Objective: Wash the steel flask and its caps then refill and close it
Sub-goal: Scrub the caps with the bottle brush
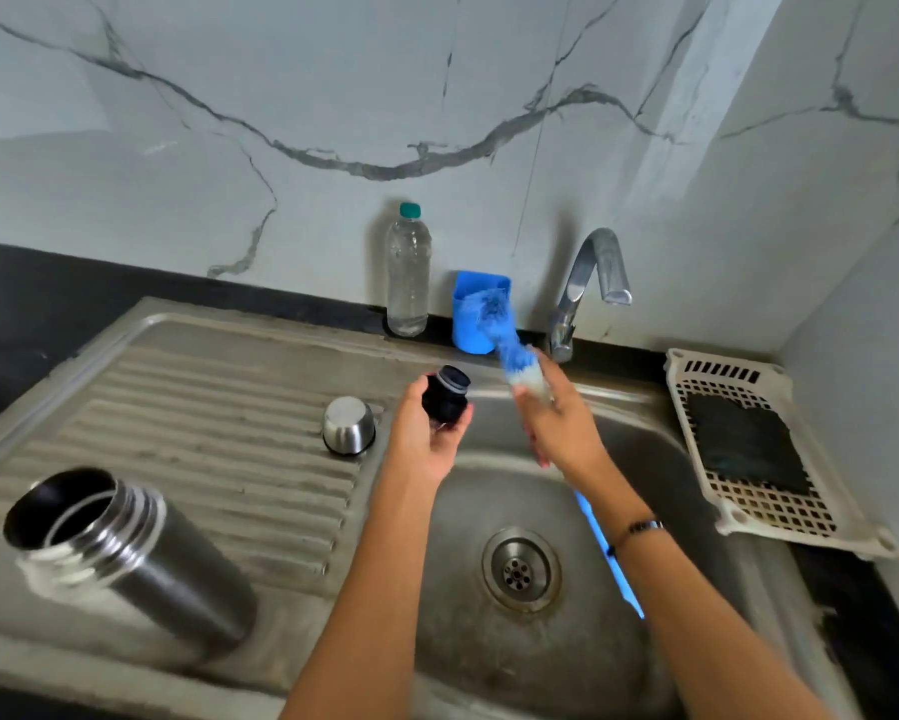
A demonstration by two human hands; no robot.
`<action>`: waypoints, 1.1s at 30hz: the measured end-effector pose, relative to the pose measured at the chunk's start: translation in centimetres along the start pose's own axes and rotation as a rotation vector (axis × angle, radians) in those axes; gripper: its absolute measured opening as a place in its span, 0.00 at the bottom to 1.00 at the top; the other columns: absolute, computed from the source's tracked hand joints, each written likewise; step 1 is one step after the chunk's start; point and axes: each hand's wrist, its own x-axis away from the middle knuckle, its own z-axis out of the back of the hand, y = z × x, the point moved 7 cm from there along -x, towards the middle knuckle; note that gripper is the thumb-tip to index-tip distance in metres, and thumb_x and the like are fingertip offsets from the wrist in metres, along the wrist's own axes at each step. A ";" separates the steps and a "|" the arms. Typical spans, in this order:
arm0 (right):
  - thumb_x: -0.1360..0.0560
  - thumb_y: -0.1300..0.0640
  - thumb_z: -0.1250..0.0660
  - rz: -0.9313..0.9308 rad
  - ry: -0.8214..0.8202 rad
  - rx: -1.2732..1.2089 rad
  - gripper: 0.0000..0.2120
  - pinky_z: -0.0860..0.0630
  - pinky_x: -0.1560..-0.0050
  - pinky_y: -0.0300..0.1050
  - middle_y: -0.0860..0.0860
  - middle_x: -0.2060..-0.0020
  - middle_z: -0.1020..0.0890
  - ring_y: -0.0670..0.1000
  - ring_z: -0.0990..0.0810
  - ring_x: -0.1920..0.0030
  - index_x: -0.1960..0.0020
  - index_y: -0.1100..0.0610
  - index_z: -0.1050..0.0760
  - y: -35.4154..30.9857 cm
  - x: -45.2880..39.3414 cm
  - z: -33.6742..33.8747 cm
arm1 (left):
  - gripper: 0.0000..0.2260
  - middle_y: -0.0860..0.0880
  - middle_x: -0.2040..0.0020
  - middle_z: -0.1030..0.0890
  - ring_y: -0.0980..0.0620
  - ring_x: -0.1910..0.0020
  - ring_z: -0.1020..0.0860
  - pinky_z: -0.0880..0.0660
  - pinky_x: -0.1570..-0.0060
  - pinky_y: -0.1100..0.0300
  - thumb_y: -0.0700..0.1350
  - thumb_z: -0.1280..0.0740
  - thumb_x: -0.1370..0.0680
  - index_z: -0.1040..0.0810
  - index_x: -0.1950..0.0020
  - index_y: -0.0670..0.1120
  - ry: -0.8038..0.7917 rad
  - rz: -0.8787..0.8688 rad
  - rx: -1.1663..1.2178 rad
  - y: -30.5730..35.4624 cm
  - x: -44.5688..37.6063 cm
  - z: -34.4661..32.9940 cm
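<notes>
wall [281, 96]: grey-veined white marble | counter [21, 293]: black | light: even

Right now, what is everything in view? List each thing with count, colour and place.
steel flask: 1, silver, open, lying on the drainboard, left.
steel cap: 1, silver, on the drainboard beside the basin.
black cap: 1, in the left hand.
bottle brush: 1, blue and white, in the right hand.
plastic bottle: 1, clear, green lid, by the wall.
blue holder: 1, beside the tap.
tap: 1, steel.
sink: 1, steel.
basket: 1, white, right, holding a dark cloth.
left hand; right hand.
</notes>
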 end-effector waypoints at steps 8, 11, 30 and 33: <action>0.21 0.47 0.41 0.232 -0.234 0.556 0.26 0.22 0.56 0.51 0.56 0.62 0.17 0.54 0.19 0.66 0.32 0.29 0.53 5.7 9.2 -1.1 | 0.09 0.46 0.59 0.23 0.52 0.66 0.27 0.32 0.77 0.68 0.49 0.40 0.20 0.26 0.51 0.45 0.041 -0.012 -0.097 -2.8 1.7 5.3; 0.20 0.48 0.42 0.150 -0.177 0.567 0.27 0.22 0.54 0.51 0.58 0.57 0.17 0.55 0.20 0.64 0.31 0.33 0.56 6.3 8.8 0.2 | 0.06 0.44 0.62 0.26 0.50 0.71 0.31 0.32 0.78 0.67 0.46 0.41 0.22 0.28 0.51 0.44 0.078 -0.063 -0.250 -2.7 2.0 6.6; 0.19 0.48 0.48 0.329 -0.179 0.815 0.27 0.22 0.60 0.52 0.55 0.60 0.19 0.57 0.21 0.62 0.28 0.36 0.61 3.2 10.2 0.5 | 0.10 0.48 0.62 0.24 0.53 0.66 0.28 0.35 0.68 0.62 0.44 0.42 0.19 0.26 0.58 0.49 0.095 -0.261 -0.370 -1.4 3.7 6.1; 0.18 0.48 0.50 0.290 -0.220 0.976 0.26 0.22 0.57 0.52 0.55 0.56 0.19 0.58 0.20 0.57 0.25 0.37 0.59 3.7 10.5 -0.3 | 0.12 0.48 0.53 0.21 0.52 0.55 0.23 0.29 0.57 0.59 0.42 0.44 0.18 0.24 0.56 0.50 0.086 -0.385 -0.472 -0.3 3.7 5.5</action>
